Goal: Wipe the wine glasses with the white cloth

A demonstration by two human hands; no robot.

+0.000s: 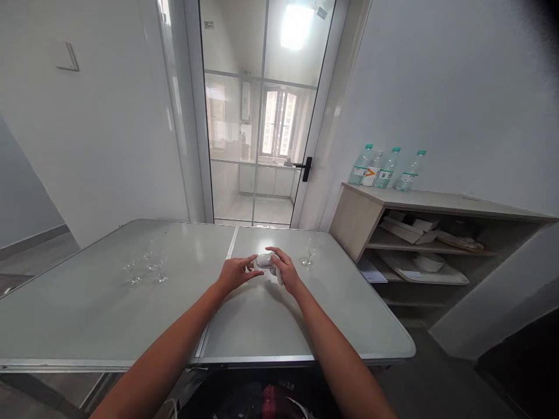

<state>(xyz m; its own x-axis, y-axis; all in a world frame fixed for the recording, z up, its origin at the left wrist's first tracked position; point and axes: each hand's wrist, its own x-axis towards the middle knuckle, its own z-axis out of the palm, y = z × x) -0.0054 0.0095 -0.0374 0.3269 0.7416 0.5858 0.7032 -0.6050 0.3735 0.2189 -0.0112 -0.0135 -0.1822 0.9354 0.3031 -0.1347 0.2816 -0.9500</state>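
Holding a clear glass (pixel 264 262) above desk (pixel 257 334), L hand (pixel 236 272) pinching one end, R hand (pixel 285 269) clutching white cloth (pixel 278 275) against it; wiping seems ongoing, w/ stemmed glass (pixel 311 251) at R, other glasses (pixel 149 265) at L, done vs. left unclear.

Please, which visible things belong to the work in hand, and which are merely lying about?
In use:
glass between left hand and right hand;
white cloth at right hand;
probably other stemmed glasses.

Lying about:
plastic bottles;
bowl.
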